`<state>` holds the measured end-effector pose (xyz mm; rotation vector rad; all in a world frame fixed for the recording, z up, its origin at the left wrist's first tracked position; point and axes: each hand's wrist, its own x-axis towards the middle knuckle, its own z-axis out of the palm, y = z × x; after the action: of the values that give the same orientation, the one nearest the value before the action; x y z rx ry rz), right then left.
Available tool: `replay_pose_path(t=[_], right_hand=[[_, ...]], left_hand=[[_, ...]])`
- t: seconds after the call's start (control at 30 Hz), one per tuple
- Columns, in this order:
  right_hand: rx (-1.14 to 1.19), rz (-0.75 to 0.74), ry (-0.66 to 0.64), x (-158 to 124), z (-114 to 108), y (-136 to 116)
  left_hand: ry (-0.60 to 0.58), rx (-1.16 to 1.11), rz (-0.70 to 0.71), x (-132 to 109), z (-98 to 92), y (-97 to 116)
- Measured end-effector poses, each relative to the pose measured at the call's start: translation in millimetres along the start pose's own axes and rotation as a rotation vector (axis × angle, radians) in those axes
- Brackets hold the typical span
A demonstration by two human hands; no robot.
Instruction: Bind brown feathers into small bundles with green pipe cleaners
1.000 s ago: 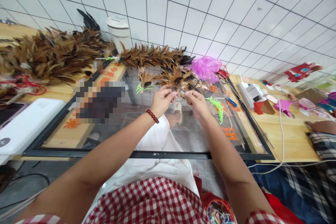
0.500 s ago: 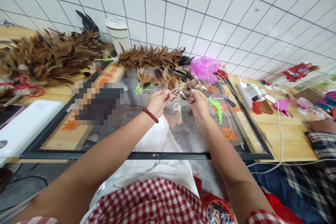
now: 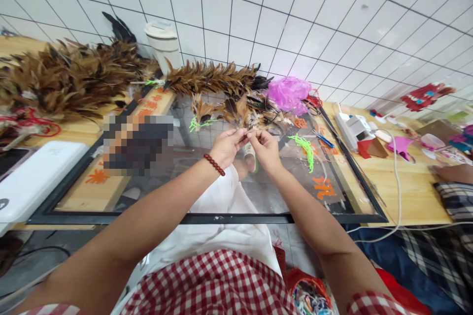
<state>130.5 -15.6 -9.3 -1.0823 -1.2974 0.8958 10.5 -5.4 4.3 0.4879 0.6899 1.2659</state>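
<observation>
My left hand and right hand both pinch the quill ends of a feather tuft, which fans toward 12 o'clock above the bench. I judge that a slack grip could let it splay or drop among the loose feathers at 1 o'clock.

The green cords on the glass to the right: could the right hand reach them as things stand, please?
Probably yes: the green cords lie just right of the right hand, with bare glass between. Its fingers, though, are pinching a feather tuft along with the left hand.
</observation>
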Motion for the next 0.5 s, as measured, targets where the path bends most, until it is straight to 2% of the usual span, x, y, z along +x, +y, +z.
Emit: replay_pose_path(t=[0.17, 0.27, 0.37, 0.5], right_hand=[[-0.035, 0.052, -0.032, 0, -1, 2], [-0.042, 0.084, 0.016, 3, -3, 2], [0.064, 0.127, 0.027, 5, -4, -2], [0.199, 0.210, -0.060, 5, -5, -10]], left_hand=[[0.005, 0.060, 0.033, 1, -0.4, -2], [0.021, 0.150, 0.035, 0, 0.1, -2], [0.049, 0.184, 0.016, -1, 1.1, -2], [0.066, 0.175, 0.011, 0, 0.9, -2]])
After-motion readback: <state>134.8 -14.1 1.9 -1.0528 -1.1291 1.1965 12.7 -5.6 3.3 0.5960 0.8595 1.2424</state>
